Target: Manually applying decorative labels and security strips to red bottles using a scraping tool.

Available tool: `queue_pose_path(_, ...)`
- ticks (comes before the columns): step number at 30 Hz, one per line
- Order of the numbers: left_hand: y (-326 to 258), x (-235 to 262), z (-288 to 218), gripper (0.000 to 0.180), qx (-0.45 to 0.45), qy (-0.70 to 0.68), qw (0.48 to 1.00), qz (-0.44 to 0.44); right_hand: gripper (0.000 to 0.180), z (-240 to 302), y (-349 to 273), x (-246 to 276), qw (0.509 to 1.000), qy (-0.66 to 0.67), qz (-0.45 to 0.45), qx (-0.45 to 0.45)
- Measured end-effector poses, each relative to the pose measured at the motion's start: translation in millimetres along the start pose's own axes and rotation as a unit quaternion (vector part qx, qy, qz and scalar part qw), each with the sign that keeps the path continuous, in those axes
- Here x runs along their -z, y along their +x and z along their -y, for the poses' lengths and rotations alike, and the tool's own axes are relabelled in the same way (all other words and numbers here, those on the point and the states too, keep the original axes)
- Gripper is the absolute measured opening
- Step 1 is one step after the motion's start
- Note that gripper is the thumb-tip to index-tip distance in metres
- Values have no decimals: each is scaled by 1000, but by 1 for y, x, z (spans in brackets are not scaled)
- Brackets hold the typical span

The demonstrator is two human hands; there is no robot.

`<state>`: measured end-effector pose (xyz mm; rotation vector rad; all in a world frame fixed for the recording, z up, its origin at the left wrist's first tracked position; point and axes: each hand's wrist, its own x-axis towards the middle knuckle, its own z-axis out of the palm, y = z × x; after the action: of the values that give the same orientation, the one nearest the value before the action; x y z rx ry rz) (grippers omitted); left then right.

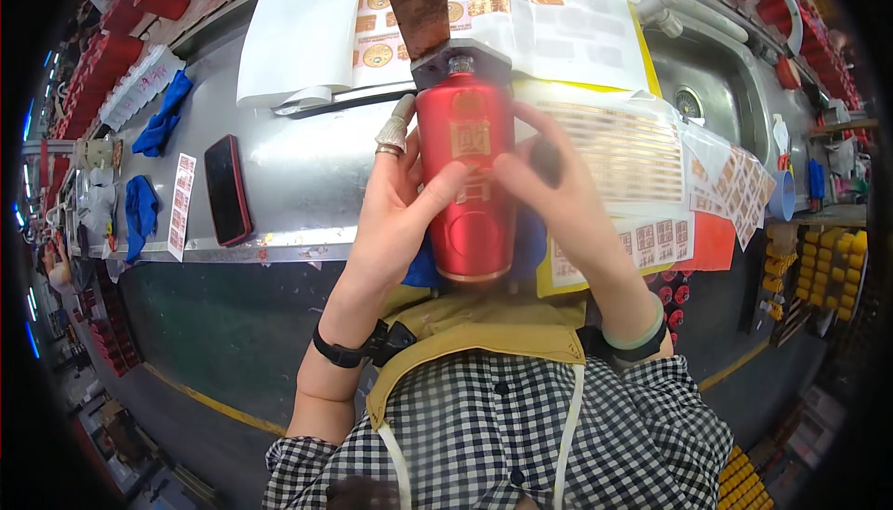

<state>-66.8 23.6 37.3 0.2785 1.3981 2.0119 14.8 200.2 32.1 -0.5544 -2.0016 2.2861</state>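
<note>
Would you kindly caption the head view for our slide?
Left hand and right hand hold a red bottle beside gold-printed sheets.

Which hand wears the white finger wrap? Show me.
The left hand: it wears the white wrap, while none shows on the right hand.

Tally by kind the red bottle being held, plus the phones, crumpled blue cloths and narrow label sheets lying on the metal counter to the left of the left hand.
Red bottle: 1
Phone: 1
Blue cloths: 2
Narrow label sheet: 1
Total: 5
</note>
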Motion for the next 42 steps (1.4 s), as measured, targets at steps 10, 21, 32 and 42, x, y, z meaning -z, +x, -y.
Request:
queue_pose_path(10,-4,-2,4,68,-38,68,997,-1,87,2,0,0,995,-94,4,22)
queue_pose_path(21,-10,2,8,59,-34,137,990,10,86,-2,1,-1,996,-92,-1,23)
queue_pose_path(32,-11,-2,13,47,-55,153,987,-19,85,-3,1,-1,997,-74,-2,27)
queue_pose_path(42,-12,3,16,63,-49,22,999,8,64,23,5,7,971,-185,-57,138)
